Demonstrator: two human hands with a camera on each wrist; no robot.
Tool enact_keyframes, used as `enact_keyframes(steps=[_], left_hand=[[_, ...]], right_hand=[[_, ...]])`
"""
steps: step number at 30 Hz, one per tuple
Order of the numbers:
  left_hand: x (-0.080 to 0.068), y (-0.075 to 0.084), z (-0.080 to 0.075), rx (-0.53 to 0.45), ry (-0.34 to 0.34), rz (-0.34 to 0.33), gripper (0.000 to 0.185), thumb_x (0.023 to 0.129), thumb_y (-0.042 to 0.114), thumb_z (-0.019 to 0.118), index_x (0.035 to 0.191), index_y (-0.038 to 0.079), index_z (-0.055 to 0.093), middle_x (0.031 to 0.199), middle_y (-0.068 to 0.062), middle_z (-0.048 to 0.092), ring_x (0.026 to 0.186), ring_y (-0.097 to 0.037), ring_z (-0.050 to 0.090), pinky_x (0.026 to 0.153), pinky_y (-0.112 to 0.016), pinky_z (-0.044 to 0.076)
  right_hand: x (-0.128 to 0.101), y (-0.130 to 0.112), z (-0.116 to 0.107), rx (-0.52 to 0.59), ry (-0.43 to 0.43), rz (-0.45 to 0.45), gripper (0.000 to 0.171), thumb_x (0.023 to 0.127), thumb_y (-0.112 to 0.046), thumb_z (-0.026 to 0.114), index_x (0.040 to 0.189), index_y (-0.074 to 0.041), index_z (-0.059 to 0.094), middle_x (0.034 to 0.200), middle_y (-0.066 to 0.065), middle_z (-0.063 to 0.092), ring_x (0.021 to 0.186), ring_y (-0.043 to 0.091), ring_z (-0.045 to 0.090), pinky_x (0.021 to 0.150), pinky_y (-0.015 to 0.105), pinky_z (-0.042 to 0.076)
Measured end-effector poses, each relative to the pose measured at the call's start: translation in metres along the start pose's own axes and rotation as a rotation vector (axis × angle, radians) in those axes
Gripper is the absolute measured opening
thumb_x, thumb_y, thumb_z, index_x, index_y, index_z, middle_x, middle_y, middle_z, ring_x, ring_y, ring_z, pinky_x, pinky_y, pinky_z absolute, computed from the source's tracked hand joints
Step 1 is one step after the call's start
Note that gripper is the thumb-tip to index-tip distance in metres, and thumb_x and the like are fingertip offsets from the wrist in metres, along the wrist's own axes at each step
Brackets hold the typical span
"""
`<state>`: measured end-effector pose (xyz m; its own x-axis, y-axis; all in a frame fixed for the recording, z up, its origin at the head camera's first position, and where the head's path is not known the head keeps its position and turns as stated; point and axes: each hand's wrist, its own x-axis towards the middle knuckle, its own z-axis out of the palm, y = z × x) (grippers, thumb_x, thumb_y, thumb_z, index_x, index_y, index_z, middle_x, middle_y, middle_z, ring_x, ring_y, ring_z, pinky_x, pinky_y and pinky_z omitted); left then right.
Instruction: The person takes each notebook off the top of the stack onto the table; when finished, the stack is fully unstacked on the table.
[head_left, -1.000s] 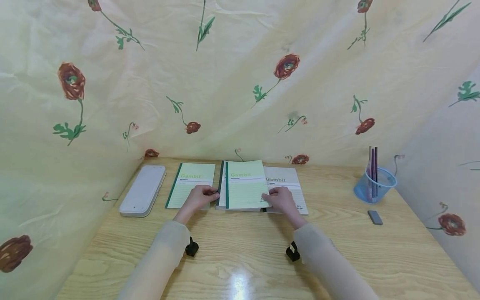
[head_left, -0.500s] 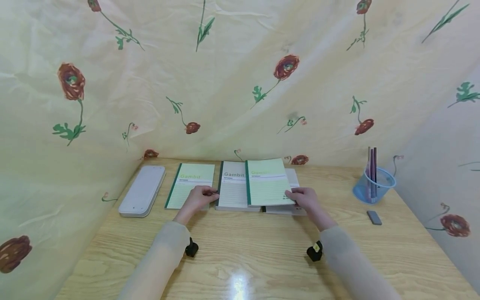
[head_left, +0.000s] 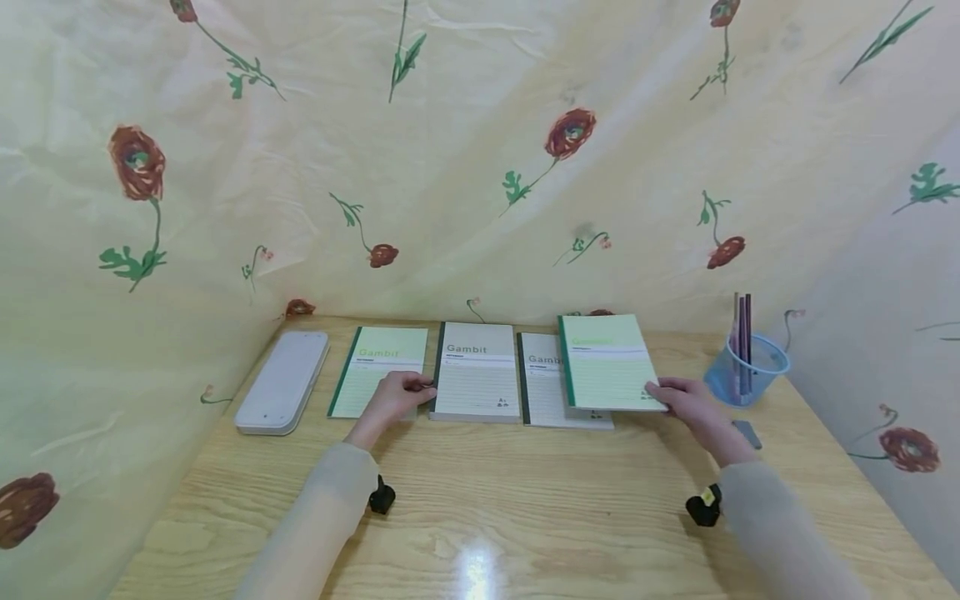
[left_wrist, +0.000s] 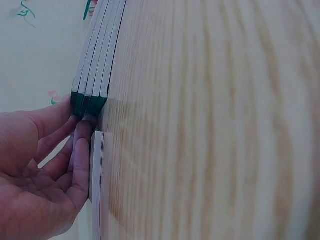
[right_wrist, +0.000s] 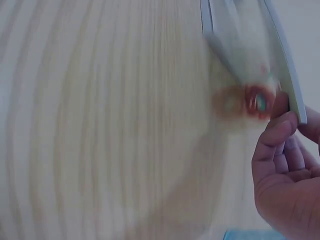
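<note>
My right hand [head_left: 686, 404] pinches a green notebook [head_left: 609, 362] by its lower right corner, thumb on the cover and fingers beneath. It is raised and tilted, partly over a grey notebook [head_left: 543, 392] lying on the table; its edge [right_wrist: 290, 65] shows in the right wrist view. My left hand [head_left: 397, 396] holds the lower left corner of a stack of notebooks [head_left: 476, 375] with a grey one on top. In the left wrist view, thumb and fingertips touch the dark spines of the stack [left_wrist: 97, 55]. Left of it, another green notebook [head_left: 386, 354] lies partly beneath that hand.
A white case [head_left: 283, 379] lies at the far left. On the right stand a blue mesh cup [head_left: 723, 379] with several pencils [head_left: 742, 333] and, nearer me, a grey eraser [head_left: 746, 433] partly behind the right wrist. A flowered cloth [head_left: 450, 167] hangs behind the wooden table [head_left: 525, 508].
My right hand has carried the green notebook rightward from above the middle stack, past it, to the right part of the grey notebook. The left hand has stayed at the stack's corner.
</note>
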<state>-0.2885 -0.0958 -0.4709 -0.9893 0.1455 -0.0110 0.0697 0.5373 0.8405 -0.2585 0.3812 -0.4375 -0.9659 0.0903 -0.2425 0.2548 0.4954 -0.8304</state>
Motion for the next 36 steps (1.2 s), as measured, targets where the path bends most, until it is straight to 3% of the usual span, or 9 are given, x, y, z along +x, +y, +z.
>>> enact_keyframes(steps=[7,11,16,21,25,31,36], left_hand=[[0.000,0.001,-0.001,0.000,-0.004,0.004,0.024,0.092,0.013,0.073,0.110,-0.002,0.072,0.097,-0.009,0.071,0.092,-0.022,0.063,0.086,-0.041,0.051],[0.000,0.001,-0.001,-0.005,-0.002,0.002,0.024,0.092,0.013,0.073,0.111,-0.002,0.072,0.097,-0.009,0.071,0.091,-0.023,0.063,0.086,-0.041,0.051],[0.000,0.000,-0.001,-0.001,-0.005,0.001,0.024,0.092,0.013,0.073,0.111,-0.002,0.072,0.098,-0.009,0.071,0.091,-0.023,0.063,0.085,-0.041,0.051],[0.000,0.000,0.001,0.001,-0.008,0.003,0.024,0.092,0.012,0.073,0.111,-0.002,0.072,0.098,-0.009,0.071,0.092,-0.022,0.063,0.086,-0.041,0.051],[-0.001,0.001,0.001,-0.009,-0.010,0.001,0.024,0.092,0.012,0.073,0.110,-0.003,0.072,0.098,-0.009,0.071,0.092,-0.023,0.063,0.085,-0.041,0.051],[-0.001,0.001,-0.001,-0.030,-0.003,-0.002,0.023,0.092,0.012,0.073,0.109,-0.003,0.072,0.097,-0.009,0.071,0.092,-0.023,0.064,0.085,-0.041,0.051],[-0.001,0.000,-0.001,-0.029,-0.002,-0.006,0.023,0.092,0.012,0.073,0.110,-0.003,0.072,0.097,-0.009,0.071,0.092,-0.023,0.064,0.085,-0.041,0.051]], right_hand=[[-0.005,0.027,-0.041,-0.035,0.025,0.047,0.078,0.101,-0.041,0.057,0.144,0.018,0.032,0.131,0.028,0.050,0.085,0.002,0.054,0.075,0.022,0.052],[-0.006,0.035,-0.057,-0.035,0.006,0.066,0.076,0.101,-0.040,0.057,0.143,0.019,0.032,0.118,0.018,0.057,0.085,0.005,0.055,0.075,0.022,0.051],[-0.008,0.040,-0.066,-0.066,0.008,0.087,0.074,0.099,-0.040,0.061,0.138,0.019,0.039,0.100,0.002,0.060,0.086,0.013,0.053,0.074,0.028,0.050],[-0.008,0.045,-0.066,-0.069,0.033,0.075,0.070,0.097,-0.039,0.065,0.133,0.018,0.046,0.092,-0.005,0.060,0.083,0.011,0.053,0.071,0.028,0.049],[-0.008,0.048,-0.065,-0.144,0.052,0.045,0.069,0.098,-0.040,0.063,0.133,0.018,0.047,0.094,0.001,0.062,0.085,0.015,0.054,0.070,0.028,0.049],[-0.008,0.050,-0.060,-0.297,0.106,-0.026,0.071,0.099,-0.045,0.059,0.131,0.019,0.050,0.116,0.032,0.059,0.098,0.034,0.053,0.073,0.033,0.048],[-0.007,0.054,-0.050,-0.374,0.206,-0.110,0.057,0.098,-0.035,0.064,0.120,0.018,0.059,0.107,0.031,0.064,0.091,0.034,0.056,0.068,0.032,0.047]])
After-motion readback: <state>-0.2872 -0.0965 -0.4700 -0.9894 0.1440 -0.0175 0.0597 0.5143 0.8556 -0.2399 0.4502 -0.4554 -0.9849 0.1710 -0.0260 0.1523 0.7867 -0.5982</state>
